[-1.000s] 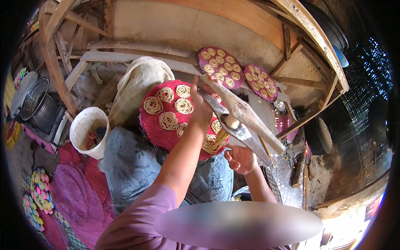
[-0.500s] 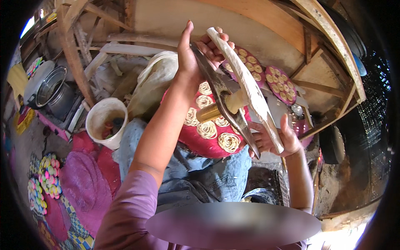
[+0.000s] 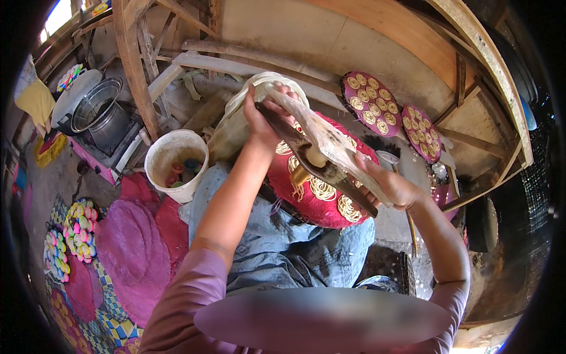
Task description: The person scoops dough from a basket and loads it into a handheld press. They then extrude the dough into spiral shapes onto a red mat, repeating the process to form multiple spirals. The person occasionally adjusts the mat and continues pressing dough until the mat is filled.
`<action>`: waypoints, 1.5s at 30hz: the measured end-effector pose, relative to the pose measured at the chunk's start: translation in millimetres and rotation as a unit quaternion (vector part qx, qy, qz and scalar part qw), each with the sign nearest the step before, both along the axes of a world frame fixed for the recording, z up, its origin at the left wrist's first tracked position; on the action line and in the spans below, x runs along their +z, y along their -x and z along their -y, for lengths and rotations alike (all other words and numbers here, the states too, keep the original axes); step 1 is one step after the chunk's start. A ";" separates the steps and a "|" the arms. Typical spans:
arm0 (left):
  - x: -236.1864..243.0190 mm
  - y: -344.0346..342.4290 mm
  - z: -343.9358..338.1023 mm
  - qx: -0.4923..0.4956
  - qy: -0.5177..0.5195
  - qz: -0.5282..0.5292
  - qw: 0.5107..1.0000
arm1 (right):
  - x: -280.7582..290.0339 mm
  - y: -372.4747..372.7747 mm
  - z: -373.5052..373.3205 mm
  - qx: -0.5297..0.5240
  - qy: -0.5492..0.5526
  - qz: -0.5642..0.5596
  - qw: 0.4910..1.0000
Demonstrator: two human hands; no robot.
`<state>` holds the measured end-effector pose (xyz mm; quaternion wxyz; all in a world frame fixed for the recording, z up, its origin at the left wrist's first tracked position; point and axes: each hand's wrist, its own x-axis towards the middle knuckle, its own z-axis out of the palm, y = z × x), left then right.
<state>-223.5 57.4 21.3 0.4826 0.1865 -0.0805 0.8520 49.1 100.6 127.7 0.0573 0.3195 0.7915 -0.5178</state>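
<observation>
My left hand [image 3: 265, 118] grips the upper end of a press made of a pale wooden bar [image 3: 318, 133] and a dark bar [image 3: 298, 150]. My right hand [image 3: 392, 186] is closed round its lower end, thumb on the pale bar. A brass cylinder [image 3: 299, 176] sticks out below the middle. Thin pale strands [image 3: 298, 192] hang just under it, above a round red mat [image 3: 330, 217] bearing coiled pale nests [image 3: 349, 207]. The mat lies over my lap, partly hidden by the press. A cream sack [image 3: 227, 144] is behind my left hand.
Two purple mats [image 3: 368, 121] with coils lie behind. A white bucket [image 3: 154, 171], a pot [image 3: 107, 133] on a stove, pink cloths [image 3: 127, 259] and a person's hand [image 3: 44, 125] are at the left. Wooden beams [image 3: 132, 65] and a dark pan [image 3: 483, 224] edge the space.
The press has come down from its raised position half a second ago, closer to the red mat. My right hand has closed on its lower end, and pale strands now hang below the cylinder.
</observation>
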 end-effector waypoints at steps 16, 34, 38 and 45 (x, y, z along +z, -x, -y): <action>41.3 5.0 12.6 0.023 0.011 -0.024 0.999 | 28.7 -4.7 27.5 -0.048 -0.117 -0.054 0.991; -6.0 -15.6 -13.4 -0.078 -0.055 0.048 0.994 | -75.4 -23.8 -27.7 -0.017 0.571 -0.195 0.797; -23.9 -8.1 -15.2 -0.073 -0.107 0.062 0.990 | -141.0 8.9 -46.7 0.072 0.765 -0.150 0.622; -35.3 13.5 -12.1 -0.020 -0.185 0.016 0.982 | -141.5 19.8 -44.5 0.087 0.600 -0.214 0.766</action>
